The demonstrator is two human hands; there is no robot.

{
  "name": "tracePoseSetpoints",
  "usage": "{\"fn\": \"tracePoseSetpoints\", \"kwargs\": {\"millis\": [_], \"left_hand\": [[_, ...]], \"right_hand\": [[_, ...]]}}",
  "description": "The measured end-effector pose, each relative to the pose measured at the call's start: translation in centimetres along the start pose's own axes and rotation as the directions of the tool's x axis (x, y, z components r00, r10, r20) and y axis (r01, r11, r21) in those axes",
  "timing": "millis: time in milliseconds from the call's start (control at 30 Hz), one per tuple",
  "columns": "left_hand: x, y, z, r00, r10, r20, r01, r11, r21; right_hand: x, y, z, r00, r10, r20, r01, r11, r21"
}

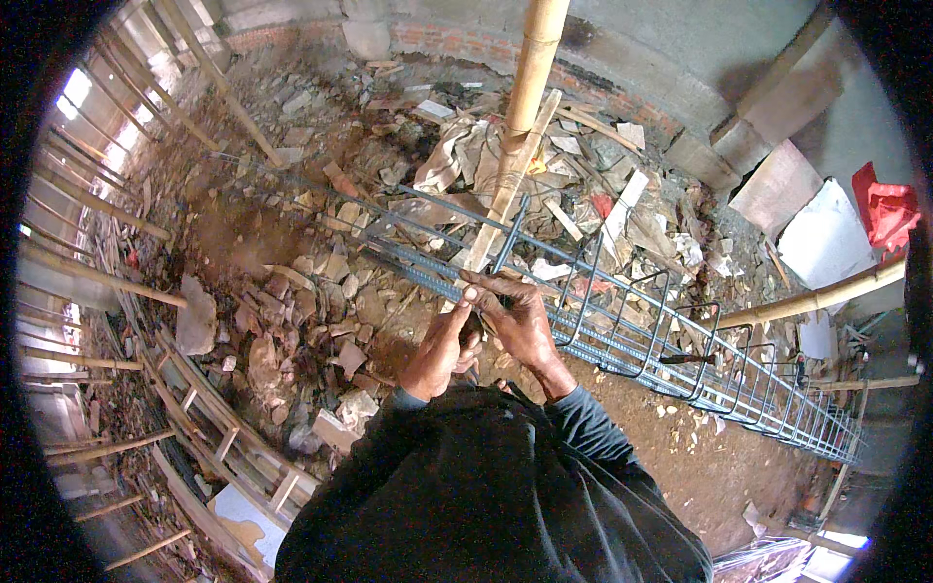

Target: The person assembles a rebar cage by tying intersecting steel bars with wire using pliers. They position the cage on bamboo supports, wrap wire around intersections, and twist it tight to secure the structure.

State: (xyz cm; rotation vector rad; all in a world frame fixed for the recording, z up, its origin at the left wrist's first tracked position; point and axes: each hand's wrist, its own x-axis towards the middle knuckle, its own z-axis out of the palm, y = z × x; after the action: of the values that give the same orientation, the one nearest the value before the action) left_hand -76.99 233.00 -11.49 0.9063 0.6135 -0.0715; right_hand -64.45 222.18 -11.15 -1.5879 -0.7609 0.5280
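My left hand [440,343] and my right hand [522,323] meet in front of my chest, fingertips pinched together. Whatever lies between the fingers is too small to make out. Just beyond them runs a rebar cage [622,321], made of long ribbed steel bars with square stirrups [653,340] around them. Its stirrups sit along the right part, while the bars reach bare toward the left. A wooden batten [501,209] passes behind my fingertips at the cage, and it leans against an upright bamboo pole [537,58].
Broken bricks and rubble [321,282] cover the ground at left. Cloth and paper scraps [466,160] lie beyond the cage. Bamboo props [97,199] line the left side; another bamboo pole [826,294] crosses at right. A wooden ladder-like frame [228,442] lies at lower left.
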Motion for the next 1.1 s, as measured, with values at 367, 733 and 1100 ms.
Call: {"fn": "tracePoseSetpoints", "kwargs": {"millis": [367,733,1100], "left_hand": [[0.2,0.8,-0.9,0.995,0.012,0.094,0.011,0.971,-0.237],[0.8,-1.3,-2.2,0.973,0.159,-0.168,-0.218,0.876,-0.43],[-1.5,0.8,-0.6,0.949,0.276,-0.154,-0.295,0.949,-0.114]], "right_hand": [[1.4,-0.8,1.0,0.995,0.097,-0.024,-0.089,0.969,0.23],[1.2,-1.2,1.1,0.942,0.324,0.089,-0.25,0.499,0.829],[0.8,-2.1,2.3,0.955,0.276,0.113,-0.223,0.408,0.885]]}}
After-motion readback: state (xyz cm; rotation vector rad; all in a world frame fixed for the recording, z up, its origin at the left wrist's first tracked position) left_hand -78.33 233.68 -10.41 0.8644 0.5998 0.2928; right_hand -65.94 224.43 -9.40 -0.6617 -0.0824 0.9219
